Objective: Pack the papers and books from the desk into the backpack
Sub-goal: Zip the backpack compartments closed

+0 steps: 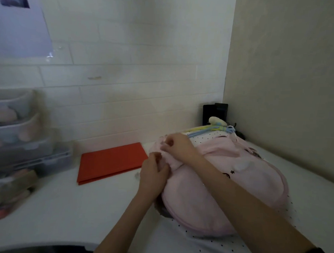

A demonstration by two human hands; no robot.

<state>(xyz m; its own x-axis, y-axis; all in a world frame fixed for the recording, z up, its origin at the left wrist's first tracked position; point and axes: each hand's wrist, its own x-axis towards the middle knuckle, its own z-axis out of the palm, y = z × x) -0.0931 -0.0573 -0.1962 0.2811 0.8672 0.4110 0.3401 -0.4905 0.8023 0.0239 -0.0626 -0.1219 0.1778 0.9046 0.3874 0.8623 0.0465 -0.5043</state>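
Backpack of soft pink fabric (217, 185) lies on the white desk (65, 208), both hands pinching its edge, left hand (153, 175) nearer the flat red folder (112, 162) at nine o'clock, right hand (177, 145) beyond.

The backpack (216, 194) is pale pink over white cloth with black dots; the folder (112, 162) is plain red-orange; the desk (65, 208) is white.

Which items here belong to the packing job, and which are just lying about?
Part of the job:
- pink backpack, lying on the desk
- red folder, flat beside it, not yet packed
- left hand and right hand, both pinching the backpack's edge

Lying about:
- stacked plastic drawers
- black object in the corner
- poster on the wall
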